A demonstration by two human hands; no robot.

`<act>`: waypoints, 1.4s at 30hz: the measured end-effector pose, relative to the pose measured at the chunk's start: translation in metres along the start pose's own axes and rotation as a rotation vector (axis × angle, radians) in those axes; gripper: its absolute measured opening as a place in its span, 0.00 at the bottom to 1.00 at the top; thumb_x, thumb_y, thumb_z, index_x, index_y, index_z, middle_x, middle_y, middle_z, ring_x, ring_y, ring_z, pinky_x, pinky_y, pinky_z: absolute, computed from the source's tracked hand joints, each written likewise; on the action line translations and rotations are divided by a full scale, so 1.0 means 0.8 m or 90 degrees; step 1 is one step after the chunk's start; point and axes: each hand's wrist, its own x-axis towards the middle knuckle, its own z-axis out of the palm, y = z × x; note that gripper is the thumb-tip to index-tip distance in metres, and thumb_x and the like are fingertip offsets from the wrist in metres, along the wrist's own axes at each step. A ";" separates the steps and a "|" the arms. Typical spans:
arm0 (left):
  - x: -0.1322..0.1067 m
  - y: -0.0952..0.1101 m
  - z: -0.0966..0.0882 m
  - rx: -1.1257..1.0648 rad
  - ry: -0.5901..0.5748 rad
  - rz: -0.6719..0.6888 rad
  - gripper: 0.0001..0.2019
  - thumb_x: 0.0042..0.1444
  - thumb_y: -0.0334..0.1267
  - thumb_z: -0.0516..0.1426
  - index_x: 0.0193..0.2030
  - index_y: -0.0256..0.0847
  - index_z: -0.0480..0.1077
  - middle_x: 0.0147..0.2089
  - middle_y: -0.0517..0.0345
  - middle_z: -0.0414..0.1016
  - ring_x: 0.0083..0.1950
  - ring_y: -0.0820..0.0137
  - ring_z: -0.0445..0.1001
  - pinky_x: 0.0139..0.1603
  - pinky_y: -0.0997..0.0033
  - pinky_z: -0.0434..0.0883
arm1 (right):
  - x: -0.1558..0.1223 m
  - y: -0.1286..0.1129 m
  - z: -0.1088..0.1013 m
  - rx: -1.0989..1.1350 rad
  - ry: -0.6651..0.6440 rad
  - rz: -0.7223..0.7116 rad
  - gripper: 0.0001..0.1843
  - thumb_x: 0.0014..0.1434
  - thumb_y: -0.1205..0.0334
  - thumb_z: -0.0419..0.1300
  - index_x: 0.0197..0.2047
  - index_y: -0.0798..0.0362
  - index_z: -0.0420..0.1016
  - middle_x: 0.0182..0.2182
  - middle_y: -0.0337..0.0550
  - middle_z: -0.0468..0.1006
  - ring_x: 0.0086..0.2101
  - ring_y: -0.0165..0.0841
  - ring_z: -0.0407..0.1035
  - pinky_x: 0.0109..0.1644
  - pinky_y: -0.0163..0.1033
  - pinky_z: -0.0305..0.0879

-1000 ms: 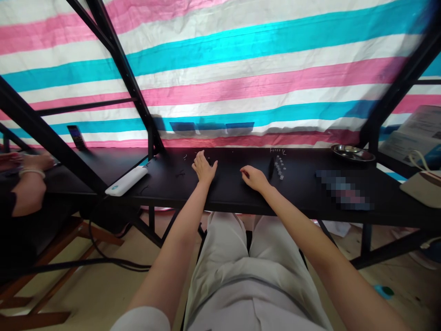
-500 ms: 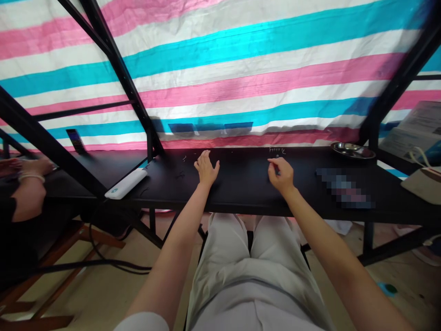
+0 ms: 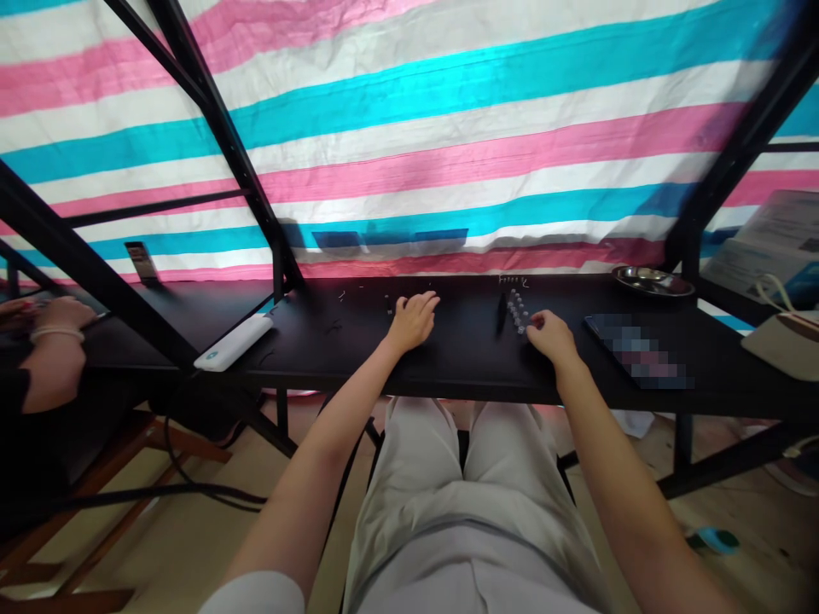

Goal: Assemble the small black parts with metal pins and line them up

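Dish of bright metal (image 3: 653, 280) beyond and well to the right of the right hand (image 3: 551, 337), near the far edge of the black table (image 3: 461, 358); contents not discernible from this angle.

Cluster of small pale pieces (image 3: 518, 312) standing in short rows on the table, right at the fingertips of the right hand, on their far-left side. Fingers curled, thumb and forefinger drawn close together at the near end of the cluster; whether pinching a piece or only touching, cannot tell. Slim dark stick (image 3: 501, 312) lying just left of the cluster, between the two hands, apart from both. Thin row of tiny pieces (image 3: 514, 279) farther out beyond the cluster, at the table's far edge.

Left hand (image 3: 415, 321) flat on the table, palm down, fingers loosely spread and pointing away, holding nothing. Small dark peg (image 3: 387, 303) just left of its fingertips, not touched. White oblong device (image 3: 234, 341) well off to the left of that hand, at the table's corner, bearing a small blue mark too small to read. Dark phone (image 3: 142, 260) farther left, propped against the striped tarp (image 3: 448, 153).

Pixelated patch (image 3: 633, 350) over a flat dark item just right of the right hand; nothing readable there. Printed box (image 3: 768, 243) at the far right, lettering too blurred to read. Co-worker's hand (image 3: 55, 320) with a pale bracelet at the far left, well apart from both hands.
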 end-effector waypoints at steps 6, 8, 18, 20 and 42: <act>0.022 0.051 0.005 0.003 -0.074 0.146 0.24 0.60 0.35 0.44 0.64 0.43 0.54 0.64 0.49 0.59 0.59 0.62 0.60 0.57 0.58 0.52 | -0.005 -0.006 0.000 -0.056 -0.044 -0.022 0.14 0.48 0.56 0.55 0.38 0.51 0.71 0.38 0.44 0.75 0.42 0.39 0.67 0.43 0.41 0.59; 0.032 0.071 0.006 -0.009 -0.090 0.158 0.25 0.60 0.35 0.44 0.65 0.44 0.53 0.64 0.50 0.58 0.59 0.62 0.60 0.56 0.59 0.53 | -0.007 -0.010 -0.001 -0.062 -0.054 -0.021 0.14 0.49 0.55 0.55 0.38 0.51 0.71 0.38 0.44 0.75 0.42 0.39 0.67 0.44 0.42 0.59; 0.059 0.120 0.034 -0.086 -0.189 0.092 0.24 0.64 0.42 0.41 0.66 0.49 0.48 0.64 0.53 0.57 0.57 0.61 0.60 0.52 0.58 0.57 | -0.009 -0.013 0.001 -0.094 -0.048 -0.058 0.14 0.51 0.51 0.55 0.35 0.51 0.70 0.37 0.43 0.74 0.41 0.38 0.67 0.40 0.40 0.58; 0.061 0.120 0.036 -0.095 -0.193 0.087 0.23 0.63 0.41 0.42 0.65 0.46 0.52 0.62 0.51 0.60 0.56 0.62 0.61 0.52 0.59 0.57 | -0.009 -0.012 0.002 -0.103 -0.044 -0.069 0.15 0.51 0.48 0.55 0.35 0.52 0.69 0.35 0.43 0.74 0.39 0.37 0.67 0.39 0.39 0.58; 0.001 0.018 0.006 -0.261 0.093 -0.216 0.09 0.59 0.37 0.52 0.42 0.38 0.70 0.38 0.54 0.75 0.39 0.68 0.70 0.44 0.67 0.65 | -0.013 -0.108 0.036 0.010 -0.116 -0.396 0.09 0.60 0.59 0.50 0.39 0.53 0.67 0.32 0.43 0.74 0.31 0.32 0.67 0.34 0.34 0.56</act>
